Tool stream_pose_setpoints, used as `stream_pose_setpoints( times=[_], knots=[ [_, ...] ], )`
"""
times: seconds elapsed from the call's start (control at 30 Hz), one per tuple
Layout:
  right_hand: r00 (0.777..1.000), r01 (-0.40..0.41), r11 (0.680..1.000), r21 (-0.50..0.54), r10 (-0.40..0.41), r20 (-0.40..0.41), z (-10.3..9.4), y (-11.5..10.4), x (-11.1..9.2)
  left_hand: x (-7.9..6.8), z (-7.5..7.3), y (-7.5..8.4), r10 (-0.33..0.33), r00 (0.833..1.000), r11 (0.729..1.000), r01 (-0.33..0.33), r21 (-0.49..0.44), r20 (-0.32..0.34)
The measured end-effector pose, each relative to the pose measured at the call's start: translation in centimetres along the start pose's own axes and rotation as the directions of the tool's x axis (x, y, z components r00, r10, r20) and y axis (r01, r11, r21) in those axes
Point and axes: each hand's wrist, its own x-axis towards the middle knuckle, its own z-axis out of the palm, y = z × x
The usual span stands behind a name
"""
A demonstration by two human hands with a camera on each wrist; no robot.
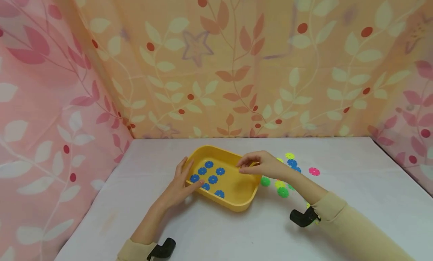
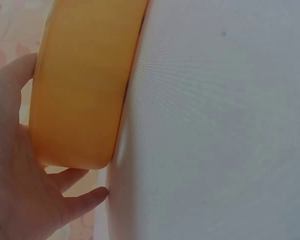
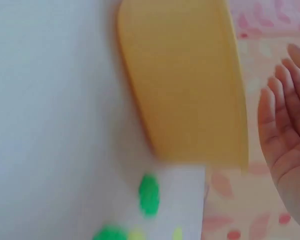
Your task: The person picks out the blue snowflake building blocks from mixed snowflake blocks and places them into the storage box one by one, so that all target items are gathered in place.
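Observation:
A yellow plastic basin (image 1: 233, 195) stands at an angle on the table, with several blue snowflake-shaped discs (image 1: 212, 179) lying flat on its floor. At its left end my left hand (image 1: 177, 189) holds the corner, the thumb over the near rim and the fingers along the outer end. The left wrist view shows that hand around the basin's outer wall (image 2: 85, 85). Above the right side of the basin is my right hand (image 1: 258, 163); in the right wrist view its fingers (image 3: 290, 100) are nearly straight, with nothing seen held.
Right of the basin lie several loose discs: green (image 1: 282, 192), blue (image 1: 292, 163), yellow (image 1: 289, 155) and a pink one (image 1: 314, 171). My right forearm hides part of them. Patterned curtains (image 1: 236, 65) hang behind the white table (image 1: 111, 178) and at both sides.

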Motion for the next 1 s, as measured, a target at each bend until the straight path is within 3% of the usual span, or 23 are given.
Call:
stream_pose_setpoints(
  times=[0.17, 0.43, 0.7, 1.0],
  knots=[
    [0.983, -0.115, 0.992, 0.053, 0.122, -0.138, -2.8, 1.8, -3.9, 0.0, 0.0, -0.1, 0.008, 1.000, 1.000, -0.008, 0.004, 0.000],
    [0.924, -0.245, 0.966, 0.077, 0.257, -0.285, -6.2, 4.9, -10.1, 0.0, 0.0, 0.0, -0.005, 1.000, 1.000, 0.005, 0.012, 0.006],
    [0.883, -0.360, 0.933, 0.011, 0.344, -0.320, -8.1, 7.4, -14.6, 0.0, -0.1, 0.2, -0.018, 1.000, 1.000, 0.018, -0.002, 0.009],
    [0.881, -0.413, 0.901, -0.135, 0.357, -0.312, -8.9, 9.4, -17.1, 0.0, 0.0, 0.3, -0.021, 1.000, 1.000, 0.021, -0.001, 0.013]
  ],
)
